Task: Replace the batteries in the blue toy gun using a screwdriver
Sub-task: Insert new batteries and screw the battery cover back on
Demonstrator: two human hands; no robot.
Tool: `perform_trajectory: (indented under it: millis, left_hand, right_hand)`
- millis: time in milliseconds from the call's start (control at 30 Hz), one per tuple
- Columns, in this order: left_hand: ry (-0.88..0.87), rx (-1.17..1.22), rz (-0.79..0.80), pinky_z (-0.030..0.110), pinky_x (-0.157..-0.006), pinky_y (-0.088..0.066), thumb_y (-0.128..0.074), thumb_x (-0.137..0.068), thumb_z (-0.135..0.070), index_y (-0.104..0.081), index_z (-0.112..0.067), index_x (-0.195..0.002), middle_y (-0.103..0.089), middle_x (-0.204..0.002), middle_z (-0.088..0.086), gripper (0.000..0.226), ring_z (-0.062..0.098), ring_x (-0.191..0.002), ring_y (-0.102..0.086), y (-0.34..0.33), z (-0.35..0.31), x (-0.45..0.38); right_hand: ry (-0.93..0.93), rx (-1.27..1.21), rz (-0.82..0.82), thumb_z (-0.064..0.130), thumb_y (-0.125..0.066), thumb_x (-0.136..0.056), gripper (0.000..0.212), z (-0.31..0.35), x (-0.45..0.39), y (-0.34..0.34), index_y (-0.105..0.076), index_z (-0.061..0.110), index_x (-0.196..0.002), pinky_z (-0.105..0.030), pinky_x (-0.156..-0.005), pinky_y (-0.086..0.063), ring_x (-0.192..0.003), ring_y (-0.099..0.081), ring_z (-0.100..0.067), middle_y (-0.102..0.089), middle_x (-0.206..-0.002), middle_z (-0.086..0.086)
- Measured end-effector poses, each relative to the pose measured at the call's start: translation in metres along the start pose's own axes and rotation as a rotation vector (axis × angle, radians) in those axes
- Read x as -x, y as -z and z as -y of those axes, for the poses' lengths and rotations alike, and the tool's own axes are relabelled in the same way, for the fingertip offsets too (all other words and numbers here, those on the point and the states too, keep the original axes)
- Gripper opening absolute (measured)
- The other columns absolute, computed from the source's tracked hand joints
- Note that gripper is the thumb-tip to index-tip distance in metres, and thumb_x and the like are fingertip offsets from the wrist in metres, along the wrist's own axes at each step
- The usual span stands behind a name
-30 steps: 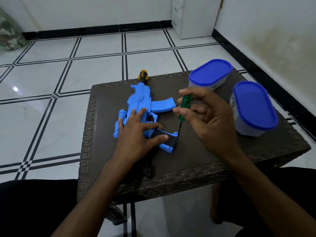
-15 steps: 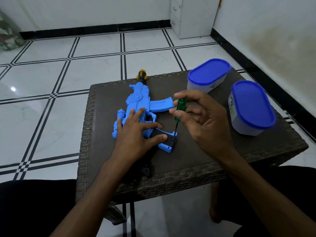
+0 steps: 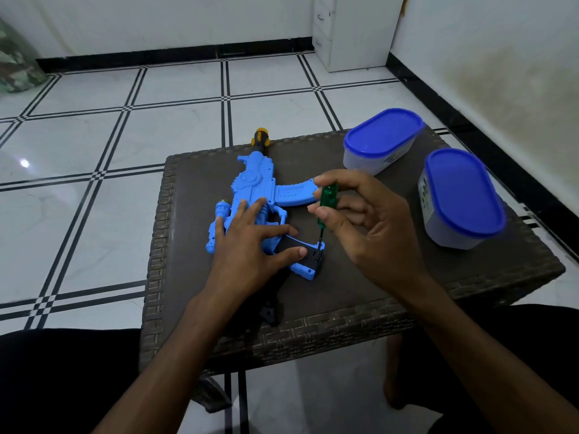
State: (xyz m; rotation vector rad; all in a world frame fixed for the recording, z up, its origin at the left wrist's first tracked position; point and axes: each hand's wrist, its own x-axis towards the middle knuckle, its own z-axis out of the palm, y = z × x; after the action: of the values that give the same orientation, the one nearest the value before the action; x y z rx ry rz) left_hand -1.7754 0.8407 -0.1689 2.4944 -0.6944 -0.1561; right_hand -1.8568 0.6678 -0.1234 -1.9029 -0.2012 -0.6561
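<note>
Blue toy gun (image 3: 255,186) flat, muzzle pointing away; screwdriver (image 3: 326,205) upright.

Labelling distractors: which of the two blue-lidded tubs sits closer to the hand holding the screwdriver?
The far tub, at the table's back edge, just beyond the right hand's fingertips. The other tub stands off to that hand's right, across a wider gap.
</note>
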Motion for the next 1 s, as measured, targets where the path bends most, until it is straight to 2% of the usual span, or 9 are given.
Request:
perform_trajectory:
  millis: [200, 333, 433, 567, 633, 733, 833, 900, 1000]
  left_hand:
    - [0.006, 0.008, -0.006, 0.052, -0.118, 0.007, -0.062, -0.071, -0.067, -0.063, -0.052, -0.108, -0.019, -0.160, -0.006, 0.040, 0.014, -0.149, -0.001, 0.000, -0.001, 0.000]
    - [0.002, 0.005, -0.003, 0.052, -0.118, 0.008, -0.061, -0.070, -0.068, -0.062, -0.053, -0.108, -0.019, -0.160, -0.006, 0.041, 0.015, -0.149, 0.000, 0.000, 0.000, 0.000]
    - [-0.001, 0.003, -0.005, 0.053, -0.118, 0.007, -0.060, -0.069, -0.071, -0.063, -0.053, -0.108, -0.019, -0.160, -0.007, 0.043, 0.015, -0.149, -0.001, -0.002, 0.001, -0.001]
    - [-0.004, 0.005, -0.010, 0.053, -0.117, 0.007, -0.061, -0.070, -0.069, -0.063, -0.052, -0.110, -0.019, -0.160, -0.005, 0.043, 0.015, -0.149, 0.000, -0.002, 0.001, -0.001]
    - [-0.004, 0.011, -0.011, 0.053, -0.117, 0.007, -0.061, -0.070, -0.068, -0.063, -0.052, -0.109, -0.020, -0.160, -0.005, 0.042, 0.015, -0.149, 0.000, -0.001, 0.001, 0.000]
    - [0.002, 0.018, -0.019, 0.052, -0.118, 0.007, -0.063, -0.070, -0.067, -0.064, -0.052, -0.107, -0.021, -0.159, -0.006, 0.040, 0.014, -0.149, -0.001, -0.001, 0.000, -0.001]
    - [0.000, 0.009, -0.020, 0.052, -0.118, 0.006, -0.063, -0.071, -0.066, -0.064, -0.051, -0.109, -0.021, -0.159, -0.005, 0.041, 0.015, -0.149, -0.002, -0.002, 0.000, 0.000]
    - [-0.007, 0.000, -0.019, 0.053, -0.118, 0.006, -0.062, -0.071, -0.067, -0.063, -0.050, -0.112, -0.020, -0.160, -0.005, 0.045, 0.015, -0.149, -0.001, -0.002, 0.002, 0.000]
    - [-0.007, -0.017, -0.008, 0.054, -0.118, 0.006, -0.059, -0.071, -0.069, -0.062, -0.049, -0.114, -0.019, -0.160, -0.004, 0.048, 0.015, -0.149, 0.000, -0.002, 0.003, -0.001]
  right_hand:
    - [0.019, -0.008, 0.033, -0.001, -0.056, -0.093, 0.024, 0.004, -0.002, 0.005, -0.064, 0.002, -0.115, -0.041, -0.085, -0.059, -0.108, -0.068, -0.014, -0.070, -0.114, -0.005]
    - [-0.001, -0.009, 0.075, 0.000, -0.065, -0.089, 0.020, 0.011, -0.004, 0.008, -0.064, 0.008, -0.108, -0.034, -0.081, -0.060, -0.100, -0.070, -0.010, -0.071, -0.106, -0.002]
    - [0.010, 0.071, 0.063, 0.010, -0.073, -0.084, 0.022, 0.013, -0.006, 0.007, -0.062, 0.010, -0.103, -0.027, -0.073, -0.059, -0.090, -0.068, -0.010, -0.065, -0.097, 0.005]
    - [0.093, 0.327, 0.124, 0.019, -0.063, -0.092, 0.024, 0.009, -0.006, 0.002, -0.064, 0.017, -0.116, -0.029, -0.069, -0.050, -0.083, -0.054, -0.013, -0.054, -0.097, -0.003]
    - [0.123, 0.346, 0.155, 0.018, -0.054, -0.097, 0.024, 0.008, -0.007, 0.003, -0.065, 0.015, -0.118, -0.028, -0.075, -0.048, -0.089, -0.053, -0.012, -0.052, -0.102, -0.003]
    - [0.080, 0.234, 0.246, 0.008, -0.041, -0.101, 0.032, 0.010, -0.007, 0.006, -0.057, 0.008, -0.129, -0.027, -0.095, -0.047, -0.114, -0.055, -0.009, -0.057, -0.124, -0.002]
    - [-0.008, 0.120, 0.324, 0.004, -0.039, -0.103, 0.042, 0.015, -0.005, 0.006, -0.046, 0.013, -0.143, -0.028, -0.097, -0.051, -0.119, -0.059, -0.007, -0.060, -0.132, 0.000]
    - [0.027, 0.151, 0.292, 0.003, -0.047, -0.101, 0.043, 0.016, -0.006, 0.004, -0.046, 0.017, -0.142, -0.024, -0.090, -0.054, -0.109, -0.065, -0.007, -0.065, -0.123, -0.001]
    - [0.127, 0.248, 0.208, 0.008, -0.059, -0.096, 0.033, 0.014, -0.006, 0.001, -0.059, 0.012, -0.128, -0.018, -0.081, -0.051, -0.091, -0.063, -0.002, -0.065, -0.100, 0.007]
